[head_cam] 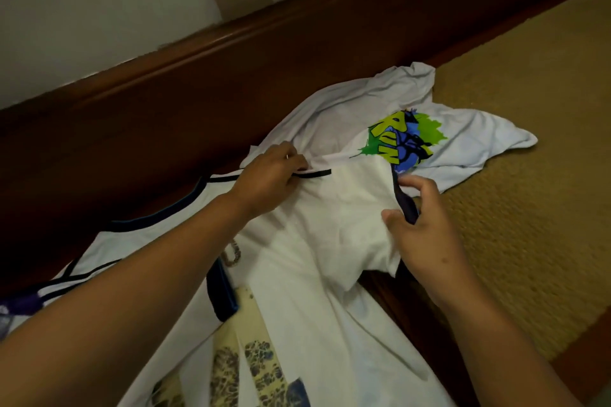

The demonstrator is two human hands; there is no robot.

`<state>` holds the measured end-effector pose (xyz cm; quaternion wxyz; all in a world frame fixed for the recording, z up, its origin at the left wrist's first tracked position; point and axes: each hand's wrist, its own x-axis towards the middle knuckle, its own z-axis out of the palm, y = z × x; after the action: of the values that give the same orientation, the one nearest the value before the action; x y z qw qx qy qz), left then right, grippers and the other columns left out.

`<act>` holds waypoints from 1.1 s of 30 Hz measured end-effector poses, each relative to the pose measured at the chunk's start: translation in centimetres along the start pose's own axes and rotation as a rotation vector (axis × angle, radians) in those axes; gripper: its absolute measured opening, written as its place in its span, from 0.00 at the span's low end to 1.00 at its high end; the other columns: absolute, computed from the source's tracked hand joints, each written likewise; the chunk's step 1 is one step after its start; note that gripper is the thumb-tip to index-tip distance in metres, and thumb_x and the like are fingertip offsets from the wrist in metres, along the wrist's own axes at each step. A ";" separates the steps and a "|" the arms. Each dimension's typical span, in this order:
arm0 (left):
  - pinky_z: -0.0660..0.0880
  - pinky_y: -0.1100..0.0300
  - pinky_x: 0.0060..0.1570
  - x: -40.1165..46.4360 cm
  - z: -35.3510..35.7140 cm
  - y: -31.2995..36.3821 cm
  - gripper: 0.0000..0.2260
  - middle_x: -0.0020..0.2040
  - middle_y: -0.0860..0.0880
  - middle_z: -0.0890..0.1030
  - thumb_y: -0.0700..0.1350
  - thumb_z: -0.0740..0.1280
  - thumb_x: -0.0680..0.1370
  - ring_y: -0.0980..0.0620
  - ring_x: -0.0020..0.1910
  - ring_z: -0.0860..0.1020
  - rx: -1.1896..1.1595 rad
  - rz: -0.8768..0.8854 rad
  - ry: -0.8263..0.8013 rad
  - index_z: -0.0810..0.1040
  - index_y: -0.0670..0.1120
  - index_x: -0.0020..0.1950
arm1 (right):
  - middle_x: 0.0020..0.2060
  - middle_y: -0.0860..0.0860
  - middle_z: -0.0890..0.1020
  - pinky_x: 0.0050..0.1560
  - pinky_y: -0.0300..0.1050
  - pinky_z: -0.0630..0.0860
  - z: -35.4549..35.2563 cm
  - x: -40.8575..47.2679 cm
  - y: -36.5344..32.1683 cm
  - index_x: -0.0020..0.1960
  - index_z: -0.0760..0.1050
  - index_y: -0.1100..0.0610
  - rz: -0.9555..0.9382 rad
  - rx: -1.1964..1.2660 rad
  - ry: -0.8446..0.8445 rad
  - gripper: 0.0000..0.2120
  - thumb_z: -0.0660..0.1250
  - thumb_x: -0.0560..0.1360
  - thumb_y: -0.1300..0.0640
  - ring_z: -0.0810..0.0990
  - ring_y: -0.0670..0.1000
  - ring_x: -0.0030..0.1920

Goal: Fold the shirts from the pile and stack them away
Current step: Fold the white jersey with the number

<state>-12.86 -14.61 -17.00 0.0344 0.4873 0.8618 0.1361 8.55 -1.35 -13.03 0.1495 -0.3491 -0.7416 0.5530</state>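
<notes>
White shirt (334, 208): spread on floor, unfolded. Left hand (267, 175) pinches its black-trimmed edge; right hand (426, 225) pinches its dark trim. Printed shirt (406, 139) crumpled beyond. Folding barely begun; nothing visibly stacked.

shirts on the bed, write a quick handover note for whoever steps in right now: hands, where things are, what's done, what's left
Left hand: pinches the black-trimmed edge of the white shirt at its far end.
Right hand: grips the dark trim on the same shirt's right side.
White shirt: spread in front of the person, partly bunched between the hands, not yet folded.
Graphic shirt with green, yellow and blue print: crumpled beyond it on the tan cover, unfolded.
More garments lie under the arms at lower left, loose.
Done: no folded stack in view.
Left: fold the white shirt, then the rest, and stack them.
</notes>
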 end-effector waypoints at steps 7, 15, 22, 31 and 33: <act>0.73 0.62 0.47 -2.5 -3.8 -4.1 0.08 0.53 0.48 0.78 0.39 0.64 0.80 0.52 0.50 0.77 -0.345 -0.388 0.091 0.81 0.46 0.55 | 0.61 0.44 0.73 0.57 0.36 0.72 6.0 -2.9 -5.2 0.67 0.66 0.46 -0.279 -0.079 -0.321 0.25 0.65 0.75 0.65 0.74 0.43 0.58; 0.70 0.61 0.34 -17.5 -3.4 -6.0 0.07 0.41 0.43 0.81 0.40 0.62 0.79 0.48 0.35 0.76 -0.967 -1.193 0.382 0.79 0.42 0.52 | 0.72 0.53 0.67 0.67 0.44 0.66 16.7 -8.3 -2.8 0.76 0.58 0.50 -0.196 -0.322 -0.981 0.27 0.59 0.79 0.62 0.67 0.54 0.70; 0.72 0.54 0.53 -20.6 -1.0 -3.9 0.18 0.53 0.43 0.80 0.56 0.64 0.79 0.42 0.56 0.77 -0.349 -1.021 0.194 0.79 0.43 0.58 | 0.55 0.49 0.78 0.57 0.42 0.71 13.7 -1.6 -3.0 0.62 0.76 0.56 -0.321 -0.491 -0.447 0.17 0.58 0.78 0.68 0.77 0.53 0.57; 0.70 0.60 0.48 -18.6 -2.6 -3.7 0.07 0.52 0.46 0.76 0.44 0.61 0.81 0.49 0.49 0.75 -0.616 -1.090 0.433 0.73 0.44 0.57 | 0.67 0.55 0.71 0.65 0.50 0.68 18.5 6.6 -3.4 0.71 0.67 0.52 -0.481 -1.153 -0.676 0.20 0.59 0.80 0.57 0.68 0.57 0.67; 0.70 0.59 0.46 -17.9 -3.0 -4.0 0.05 0.50 0.47 0.75 0.44 0.58 0.83 0.50 0.46 0.74 -0.717 -1.146 0.466 0.71 0.46 0.56 | 0.61 0.55 0.74 0.57 0.48 0.70 18.6 7.3 -3.5 0.66 0.73 0.54 -0.529 -1.152 -0.649 0.15 0.61 0.80 0.53 0.71 0.57 0.61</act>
<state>-7.41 -32.40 -16.48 0.0738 -0.1254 0.8694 0.4721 -9.16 -10.18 -17.33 -0.1577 0.0015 -0.9830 0.0943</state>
